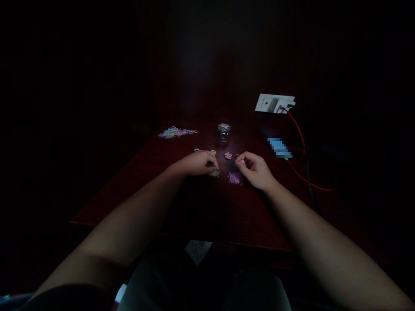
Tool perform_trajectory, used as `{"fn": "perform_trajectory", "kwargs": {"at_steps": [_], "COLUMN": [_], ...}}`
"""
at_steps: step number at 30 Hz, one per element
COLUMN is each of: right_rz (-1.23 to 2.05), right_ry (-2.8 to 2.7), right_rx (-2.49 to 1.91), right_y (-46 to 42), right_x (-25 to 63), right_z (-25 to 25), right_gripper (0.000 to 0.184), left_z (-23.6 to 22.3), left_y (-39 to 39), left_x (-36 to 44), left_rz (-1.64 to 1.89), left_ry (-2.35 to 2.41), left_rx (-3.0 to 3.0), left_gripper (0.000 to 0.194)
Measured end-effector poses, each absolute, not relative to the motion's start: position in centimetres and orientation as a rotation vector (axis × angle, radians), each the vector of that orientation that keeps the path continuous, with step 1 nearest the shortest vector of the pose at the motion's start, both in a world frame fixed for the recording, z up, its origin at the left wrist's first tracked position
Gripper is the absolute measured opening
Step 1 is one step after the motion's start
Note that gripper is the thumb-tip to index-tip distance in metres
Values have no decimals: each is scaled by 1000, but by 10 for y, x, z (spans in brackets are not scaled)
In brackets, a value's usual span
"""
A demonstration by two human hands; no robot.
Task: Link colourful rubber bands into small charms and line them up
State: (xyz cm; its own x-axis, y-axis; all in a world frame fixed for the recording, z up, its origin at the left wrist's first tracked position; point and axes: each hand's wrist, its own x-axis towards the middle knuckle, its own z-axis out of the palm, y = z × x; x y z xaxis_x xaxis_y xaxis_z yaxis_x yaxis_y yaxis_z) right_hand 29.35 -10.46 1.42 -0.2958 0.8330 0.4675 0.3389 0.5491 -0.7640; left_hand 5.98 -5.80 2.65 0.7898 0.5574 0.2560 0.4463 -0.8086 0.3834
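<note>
My left hand (200,163) reaches over a small pile of yellowish elastic bands (214,173), its fingers bent down and drawn toward the thumb. Whatever its fingertips hold, if anything, is hidden. My right hand (254,169) is raised beside a pile of purple elastic bands (235,178), thumb and forefinger pinched together; I cannot make out anything between them. A small clump of pink elastic bands (228,156) lies between the two hands. Just beyond my left hand are a blue band (196,150) and a few yellow bands (213,152).
A clear lidded jar (223,132) stands behind the bands. At the table's far left lies a mixed heap of coloured bands (177,132). To the right, a phone (279,147) is joined by a red cable (296,125) to a charger in the wall socket (267,103). The surroundings are dark.
</note>
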Motion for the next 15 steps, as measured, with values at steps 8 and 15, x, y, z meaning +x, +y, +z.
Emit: {"fn": "perform_trajectory", "kwargs": {"at_steps": [8,15], "right_rz": [664,660], "right_ry": [-1886,-1896], "right_rx": [-975,-968], "right_y": [-104,-104], "right_x": [293,293], "right_z": [12,12], "right_gripper": [14,12], "left_z": [28,31], "left_y": [-63,-66], "left_x": [60,60], "left_rz": [546,517], "left_ry": [844,838], "left_rx": [2656,2642], "left_gripper": [18,20]}}
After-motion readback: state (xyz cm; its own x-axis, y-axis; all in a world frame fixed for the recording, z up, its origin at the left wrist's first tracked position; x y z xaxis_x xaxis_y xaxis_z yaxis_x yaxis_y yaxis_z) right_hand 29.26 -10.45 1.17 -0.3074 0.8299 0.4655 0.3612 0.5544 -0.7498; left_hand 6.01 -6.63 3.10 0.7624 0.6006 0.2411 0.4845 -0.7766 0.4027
